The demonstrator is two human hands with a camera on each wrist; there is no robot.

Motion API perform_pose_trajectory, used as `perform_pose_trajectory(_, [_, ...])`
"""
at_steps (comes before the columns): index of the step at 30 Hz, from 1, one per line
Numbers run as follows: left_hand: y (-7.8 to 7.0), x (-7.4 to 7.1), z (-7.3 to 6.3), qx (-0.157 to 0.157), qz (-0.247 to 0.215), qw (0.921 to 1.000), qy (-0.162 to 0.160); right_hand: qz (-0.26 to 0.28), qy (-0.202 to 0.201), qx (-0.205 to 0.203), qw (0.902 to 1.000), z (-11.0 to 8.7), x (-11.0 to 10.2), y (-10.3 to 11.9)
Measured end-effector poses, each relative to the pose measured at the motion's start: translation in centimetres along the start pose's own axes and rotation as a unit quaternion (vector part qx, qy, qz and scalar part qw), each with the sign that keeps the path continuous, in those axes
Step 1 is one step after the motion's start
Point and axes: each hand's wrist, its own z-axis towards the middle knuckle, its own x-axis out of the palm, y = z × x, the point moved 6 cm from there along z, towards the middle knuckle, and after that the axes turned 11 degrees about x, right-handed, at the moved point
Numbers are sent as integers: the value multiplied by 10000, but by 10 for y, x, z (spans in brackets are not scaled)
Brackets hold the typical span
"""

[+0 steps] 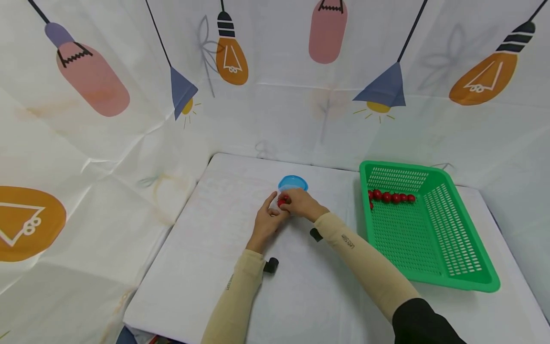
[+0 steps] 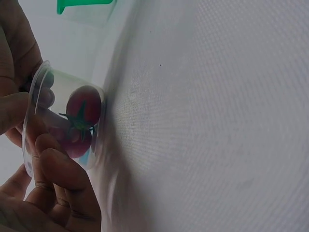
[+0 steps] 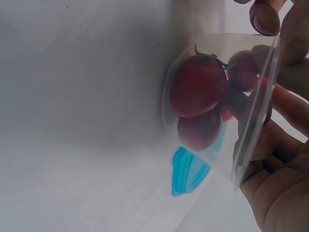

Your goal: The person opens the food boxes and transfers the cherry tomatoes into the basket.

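a: nearest?
b: bare left hand [image 1: 267, 222] pinched the rim of a clear round plastic cup [image 2: 63, 83]. bare right hand [image 1: 302, 203] had fingers at the cup's mouth; could not tell whether they gripped.
a: contents?
b: glossy red tomatoes [image 3: 198, 87], one green-stemmed.
a: beyond?
b: right side, green rectangular slotted plastic basket [image 1: 367, 210], more tomatoes inside; behind cup, blue round plastic lid [image 1: 293, 182].

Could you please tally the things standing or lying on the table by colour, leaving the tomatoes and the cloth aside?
Green: 1, the basket
Blue: 1, the lid or dish
Clear: 1, the cup
Total: 3
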Motion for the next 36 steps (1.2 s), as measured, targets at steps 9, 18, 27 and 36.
perform_pose_trajectory(9, [-1, 1, -1, 107, -22, 9999, -5, 29, -116, -19, 9999, -6, -5, -1])
perform_pose_trajectory(18, [-1, 1, 0, 134, -18, 9999, 2, 365, -231, -65, 9990, -17, -14, -5])
perform_pose_trajectory(27, [0, 0, 0, 99, 74, 9999, -15, 344, -383, -100, 9986, -22, -20, -14])
perform_pose_trajectory(36, [1, 1, 1, 117, 54, 9999, 7, 411, -626, -202, 9970, -34, -32, -18])
